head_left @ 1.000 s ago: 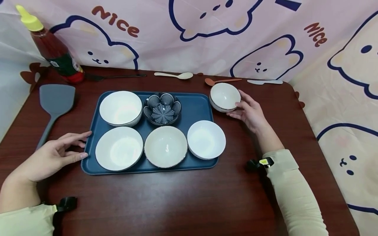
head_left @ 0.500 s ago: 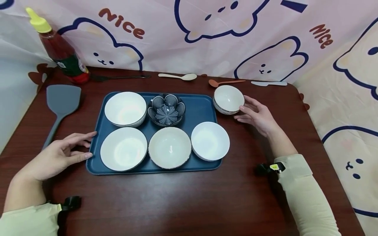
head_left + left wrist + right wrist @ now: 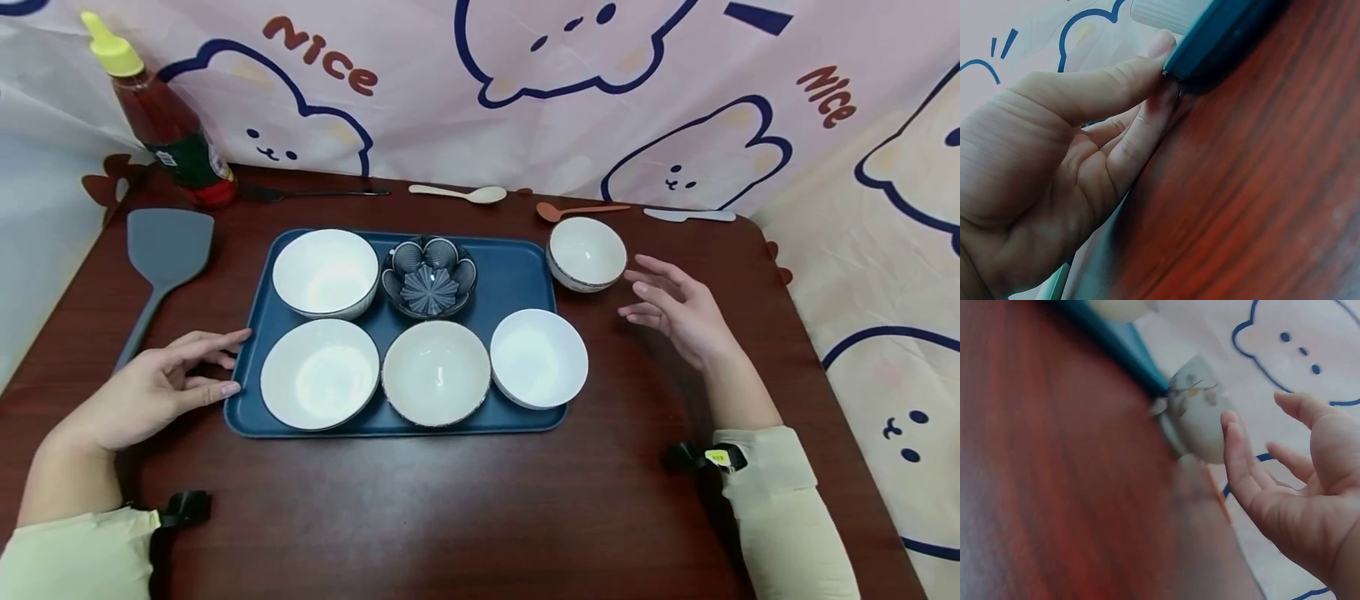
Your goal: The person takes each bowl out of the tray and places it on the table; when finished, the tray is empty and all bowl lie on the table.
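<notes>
Since a second ago the right hand (image 3: 686, 312) has let go of the small bowl (image 3: 587, 253) and drawn back toward the person; its fingers (image 3: 1239, 464) now hang loosely spread, holding nothing, just clear of the bowl's side. That bowl stands upright on the counter (image 3: 465, 508), just beside the tray's (image 3: 510, 275) far right corner and off it. From the right hand it lies forward and to the left, near, with the palm facing it. The left hand (image 3: 153, 387) is well apart from it, across the whole tray, so the right hand is by far the nearer.

The left hand has barely shifted. It rests on the counter at the tray's near left corner, fingers (image 3: 1147, 119) fairly straight, with the thumb tip on the tray's rim and a fingertip against its edge in the left wrist view; it grips nothing.

On the tray sit four white bowls and a dark flower-shaped dish (image 3: 429, 276). The back right part of the tray, nearest the small bowl, is bare.

Beyond the small bowl a brown spoon (image 3: 577, 211) lies along the counter's far edge, with a pale spoon (image 3: 459, 193) to its left. A grey spatula (image 3: 161, 258) and a sauce bottle (image 3: 165, 121) stand at the far left.
</notes>
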### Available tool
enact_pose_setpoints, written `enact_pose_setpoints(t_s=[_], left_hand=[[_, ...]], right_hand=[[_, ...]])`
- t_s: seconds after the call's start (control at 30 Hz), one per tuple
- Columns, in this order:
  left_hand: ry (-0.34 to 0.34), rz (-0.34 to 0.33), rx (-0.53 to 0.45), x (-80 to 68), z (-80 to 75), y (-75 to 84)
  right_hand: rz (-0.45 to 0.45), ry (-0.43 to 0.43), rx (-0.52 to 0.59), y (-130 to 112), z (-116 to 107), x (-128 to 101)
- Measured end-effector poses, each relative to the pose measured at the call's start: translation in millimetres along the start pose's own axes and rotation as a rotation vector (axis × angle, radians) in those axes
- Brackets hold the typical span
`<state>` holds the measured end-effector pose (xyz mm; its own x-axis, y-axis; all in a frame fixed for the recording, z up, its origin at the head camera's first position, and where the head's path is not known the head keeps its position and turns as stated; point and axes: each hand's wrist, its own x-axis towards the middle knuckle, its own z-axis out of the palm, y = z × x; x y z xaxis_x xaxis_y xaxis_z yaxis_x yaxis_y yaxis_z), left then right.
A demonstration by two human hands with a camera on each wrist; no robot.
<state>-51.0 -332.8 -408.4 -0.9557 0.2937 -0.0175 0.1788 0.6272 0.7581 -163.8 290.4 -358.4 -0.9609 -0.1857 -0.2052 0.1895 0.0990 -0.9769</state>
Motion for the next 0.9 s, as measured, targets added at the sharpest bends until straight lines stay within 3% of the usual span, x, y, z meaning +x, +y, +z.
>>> enact_pose_setpoints(t_s=[0.27, 0.6, 0.9], left_hand=[[-0.013, 0.010, -0.015, -1.0, -1.3, -0.4], [-0.008, -0.005, -0.002, -4.1, -1.2, -1.2], [-0.007, 0.025, -0.001, -2.9, -0.6, 2.2]], right_hand=[[-0.003, -0.122, -0.085, -9.8, -1.4, -13.0], [-0.040, -0.332, -0.122, -2.8, 14.0, -17.5], [0.016, -0.475, -0.215, -0.4, 24.5, -16.9]])
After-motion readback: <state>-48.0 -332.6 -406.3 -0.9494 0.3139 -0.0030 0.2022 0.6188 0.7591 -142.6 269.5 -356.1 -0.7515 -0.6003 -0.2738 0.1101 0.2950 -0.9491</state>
